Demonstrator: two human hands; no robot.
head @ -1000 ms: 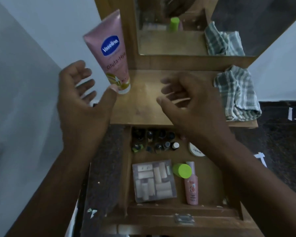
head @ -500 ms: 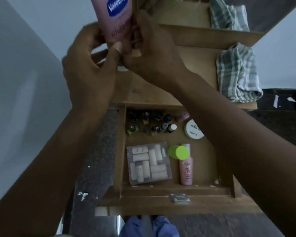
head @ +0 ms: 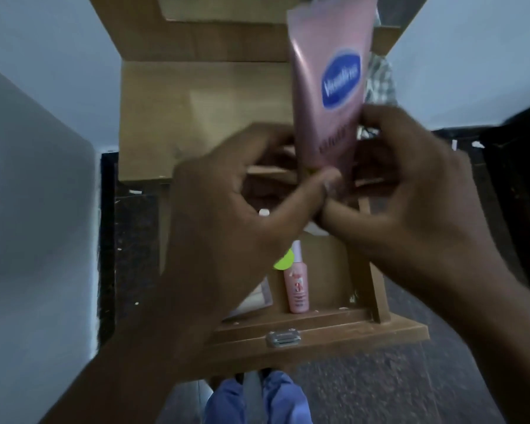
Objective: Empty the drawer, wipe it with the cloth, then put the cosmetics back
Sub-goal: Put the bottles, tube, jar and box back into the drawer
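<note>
A pink plastic lotion tube with a blue oval Vaseline logo [head: 331, 87] is held upright in the upper right of the frame, its crimped end cut off by the top edge and its lower end gripped between both hands. The left hand [head: 233, 215], at centre, is curled around the tube's base from the left, with its thumb pressed across the front of the tube. The right hand [head: 410, 191], at centre right, is closed on the tube from the right, fingers wrapped behind it and thumb tucked beneath.

Below the hands, the open wooden drawer [head: 318, 328] is seen in the lower centre, with a small metal latch [head: 283, 338] on its front edge. Inside it, a small pink bottle [head: 297, 289] lies lengthwise, a lime-green round cap [head: 283, 263] lies just beside its neck, and the corner of a clear plastic box [head: 257, 298] shows beside the left wrist; the rest of the contents are hidden by the hands. A light wooden tabletop [head: 202, 117] fills the upper centre. A green-and-white checked cloth [head: 380, 84] lies on it, mostly hidden behind the tube.
</note>
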